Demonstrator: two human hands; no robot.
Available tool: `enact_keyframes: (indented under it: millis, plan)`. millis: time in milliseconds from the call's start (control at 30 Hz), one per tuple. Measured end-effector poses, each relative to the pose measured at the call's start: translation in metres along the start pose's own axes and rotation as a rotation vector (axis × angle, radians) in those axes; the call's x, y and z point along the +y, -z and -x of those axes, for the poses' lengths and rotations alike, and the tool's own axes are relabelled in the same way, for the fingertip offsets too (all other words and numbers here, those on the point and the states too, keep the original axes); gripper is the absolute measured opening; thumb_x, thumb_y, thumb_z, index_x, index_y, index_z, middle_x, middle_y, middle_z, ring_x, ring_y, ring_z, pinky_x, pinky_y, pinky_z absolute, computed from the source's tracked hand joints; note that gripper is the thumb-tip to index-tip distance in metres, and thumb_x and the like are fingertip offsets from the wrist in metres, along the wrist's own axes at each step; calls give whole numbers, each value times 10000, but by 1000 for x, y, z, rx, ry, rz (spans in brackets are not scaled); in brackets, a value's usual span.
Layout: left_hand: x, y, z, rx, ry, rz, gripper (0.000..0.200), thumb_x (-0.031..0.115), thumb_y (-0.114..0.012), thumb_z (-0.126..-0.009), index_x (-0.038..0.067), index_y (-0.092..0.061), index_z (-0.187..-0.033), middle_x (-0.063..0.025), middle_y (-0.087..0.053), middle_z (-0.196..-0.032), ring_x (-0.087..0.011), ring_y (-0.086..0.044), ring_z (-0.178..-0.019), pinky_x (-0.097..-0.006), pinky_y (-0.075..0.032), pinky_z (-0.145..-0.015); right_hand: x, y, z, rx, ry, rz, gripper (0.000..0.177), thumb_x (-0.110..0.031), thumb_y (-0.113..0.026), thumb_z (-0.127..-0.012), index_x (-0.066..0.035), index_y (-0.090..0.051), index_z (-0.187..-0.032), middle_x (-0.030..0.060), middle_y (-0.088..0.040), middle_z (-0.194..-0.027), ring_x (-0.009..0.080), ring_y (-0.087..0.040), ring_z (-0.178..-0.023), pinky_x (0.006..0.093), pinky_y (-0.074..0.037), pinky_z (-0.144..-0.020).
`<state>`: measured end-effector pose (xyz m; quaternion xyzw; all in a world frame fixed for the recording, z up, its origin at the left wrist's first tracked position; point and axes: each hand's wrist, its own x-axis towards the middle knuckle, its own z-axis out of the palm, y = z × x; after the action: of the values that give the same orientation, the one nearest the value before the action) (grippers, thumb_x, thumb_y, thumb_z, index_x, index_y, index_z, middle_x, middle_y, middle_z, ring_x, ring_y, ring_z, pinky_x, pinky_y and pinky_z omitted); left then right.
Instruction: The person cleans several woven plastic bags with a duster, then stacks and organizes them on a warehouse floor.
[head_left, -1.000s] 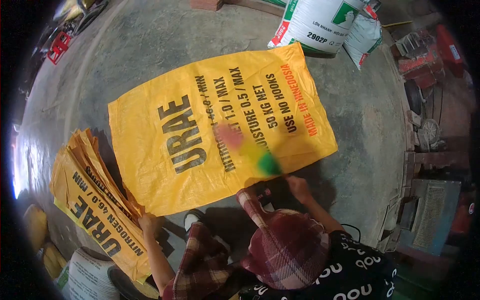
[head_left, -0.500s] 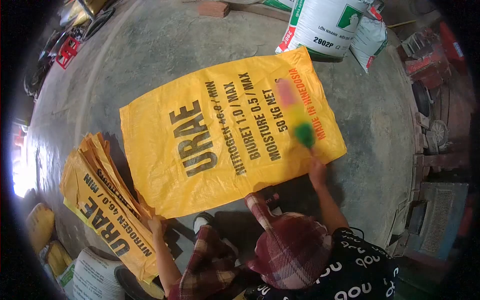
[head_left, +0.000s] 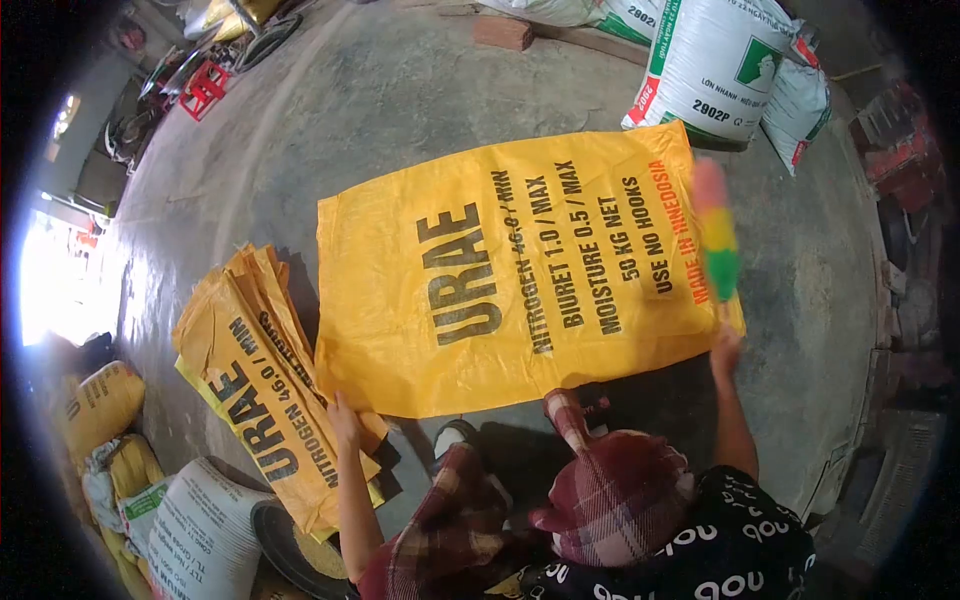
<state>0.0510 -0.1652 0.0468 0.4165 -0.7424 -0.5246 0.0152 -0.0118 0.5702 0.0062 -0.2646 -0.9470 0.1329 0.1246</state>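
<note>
Yellow sack (head_left: 400, 372) laid flat, print up, on the floor (head_left: 235, 205), just in front of the person. Feather duster (head_left: 718, 240) is held over its right edge, upper end past the edge; handle closed in the grip of the right hand (head_left: 728, 350). Left hand (head_left: 345, 420) is placed at the near left corner of the sack, where the pile of folded sacks (head_left: 240, 410) lies right beside it; whether the corner is pinched or only pressed cannot be told.

For good handling, the corner is probably best pinned firmly so the thin sheet does not slide or ruck up. Duster likely best moved in light, flat strokes, out past the edge and away from the pile; hard pressure could fold the loose edge over.

Farther out: white printed sacks (head_left: 705, 75) and a brick (head_left: 503, 33) beyond the far edge, a dark pan (head_left: 272, 545) near the pile.

Duster is motion-blurred, so contact with the sheet is unclear. Left fingertips are hard to make out; legs are partly hidden by the plaid hat (head_left: 620, 500) and clothing. Pan is cut off by the frame's dark rim.
</note>
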Motion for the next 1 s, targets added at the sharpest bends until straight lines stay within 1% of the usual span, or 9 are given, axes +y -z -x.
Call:
enact_keyframes:
  millis: [133,200,267,400,533,633,733,800,1000]
  plan:
    - [96,-19,33,157,-406,-51,383,272,-353,-926,-59,-497,-1054,-127,-565,-988,-214,-531,-891,-324,-399,-754,-89,-9,59,-407,179,-229,301,-210,-402,-882,23,-542,-754,221,-523,-668,342,-515,-608,393,-375,-536]
    - [144,-29,57,139,-469,4,393,280,-338,-932,-56,-483,-1075,-131,-558,-1011,-218,-528,-900,-323,-397,-765,-119,-54,88,-222,493,-419,264,-171,-408,-863,18,-549,-744,219,-491,-601,365,-503,-568,418,-369,-525]
    - [201,-40,85,-238,-451,67,419,299,-323,-934,-47,-454,-1129,-129,-528,-1085,-215,-496,-979,-318,-369,-837,-160,-73,113,-321,455,-456,252,-157,-418,-848,18,-549,-724,228,-496,-605,390,-510,-592,438,-372,-535]
    - [292,-74,134,-571,-568,-160,429,281,-300,-935,-33,-395,-1212,-117,-454,-1212,-186,-400,-1132,-316,-288,-963,-213,-43,126,-526,254,-515,269,-168,-432,-838,25,-539,-684,250,-520,-650,418,-515,-648,455,-382,-559]
    - [372,-144,202,-1047,-773,-8,447,159,-344,-893,18,-273,-1312,-125,-385,-1286,-221,-351,-1197,-326,-247,-1008,-186,-21,108,-700,119,-562,370,-251,-413,-877,6,-536,-641,174,-550,-598,310,-560,-603,426,-396,-561]
    - [377,-231,228,-1006,-1170,80,476,156,-430,-869,27,-295,-1307,-184,-293,-1347,-287,-253,-1267,-361,-182,-1051,-156,-2,104,-901,-94,-759,397,-296,-391,-899,-24,-523,-643,80,-454,-493,200,-452,-431,339,-348,-424]
    - [359,-316,261,-867,-1484,71,455,188,-439,-862,119,-335,-1300,-236,-409,-1209,-393,-383,-1127,-408,-328,-947,-132,36,103,-983,-231,-894,409,-338,-360,-919,-55,-507,-661,-20,-320,-419,79,-286,-302,229,-248,-313]
    - [348,-342,287,-1060,-1285,44,439,184,-460,-852,60,-370,-1263,-262,-423,-1175,-391,-436,-1054,-401,-347,-913,-120,60,97,-989,-523,-1053,391,-314,-380,-916,-38,-527,-680,-19,-363,-457,78,-325,-350,232,-272,-342]
    - [281,-444,309,-1402,-1181,43,492,271,-483,-843,64,-361,-1272,-277,-425,-1152,-405,-452,-1011,-421,-361,-880,-87,78,86,-798,-626,-1274,442,-430,-363,-904,-58,-498,-706,-39,-258,-448,74,-259,-341,222,-221,-337]
